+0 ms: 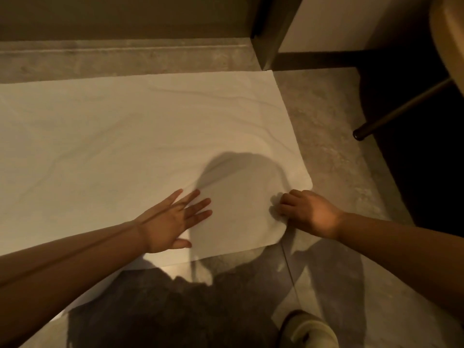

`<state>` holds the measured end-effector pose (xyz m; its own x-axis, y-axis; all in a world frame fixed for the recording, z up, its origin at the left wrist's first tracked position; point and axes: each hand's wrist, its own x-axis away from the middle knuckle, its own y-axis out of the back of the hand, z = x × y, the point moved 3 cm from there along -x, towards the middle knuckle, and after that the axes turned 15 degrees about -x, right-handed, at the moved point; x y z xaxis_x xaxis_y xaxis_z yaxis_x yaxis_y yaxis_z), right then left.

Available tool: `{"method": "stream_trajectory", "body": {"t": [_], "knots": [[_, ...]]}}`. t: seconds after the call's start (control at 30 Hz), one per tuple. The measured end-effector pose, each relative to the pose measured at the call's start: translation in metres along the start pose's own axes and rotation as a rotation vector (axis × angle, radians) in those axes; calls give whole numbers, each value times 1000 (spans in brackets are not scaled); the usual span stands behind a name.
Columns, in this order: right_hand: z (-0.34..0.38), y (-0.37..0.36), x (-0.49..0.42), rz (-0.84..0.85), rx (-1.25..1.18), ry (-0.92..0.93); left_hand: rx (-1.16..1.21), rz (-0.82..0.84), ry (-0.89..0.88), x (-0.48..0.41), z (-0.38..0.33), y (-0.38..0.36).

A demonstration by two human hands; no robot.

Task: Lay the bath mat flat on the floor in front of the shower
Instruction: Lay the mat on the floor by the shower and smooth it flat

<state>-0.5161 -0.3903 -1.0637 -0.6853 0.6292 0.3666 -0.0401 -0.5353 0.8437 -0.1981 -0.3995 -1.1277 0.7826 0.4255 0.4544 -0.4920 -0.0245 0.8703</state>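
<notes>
The white bath mat [140, 136] is spread over the grey stone floor, its far edge running along a raised stone threshold [120, 59]. Soft wrinkles cross its far right part. My left hand [173, 222] lies palm down on the mat near its front edge, fingers spread. At the mat's near right corner my right hand [308, 212] has its fingers curled around the edge, which is slightly bunched there.
A dark door frame post [268, 33] stands at the mat's far right corner. A stool leg [399, 109] slants down at the right under a wooden seat [449, 38]. My slipper [308, 330] is at the bottom. Bare floor [334, 151] lies right of the mat.
</notes>
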Motion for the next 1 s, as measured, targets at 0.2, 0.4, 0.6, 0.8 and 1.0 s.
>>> {"method": "stream_trajectory", "body": {"t": [0.2,0.4,0.6,0.8,1.0], "knots": [[1,19,-28,-97,22,-65,-36,2,-6,1,0,2],[-1,14,-49,-193,-129,-335,-53,0,-13,2,1,1],[-1,8,-47,-93,-204,-314,-43,-1,-16,1,2,-1],[5,2,-36,-54,-83,-277,-39,3,-16,1,2,-1],[7,4,-38,-107,-84,-269,-31,24,-18,1,0,0]]}}
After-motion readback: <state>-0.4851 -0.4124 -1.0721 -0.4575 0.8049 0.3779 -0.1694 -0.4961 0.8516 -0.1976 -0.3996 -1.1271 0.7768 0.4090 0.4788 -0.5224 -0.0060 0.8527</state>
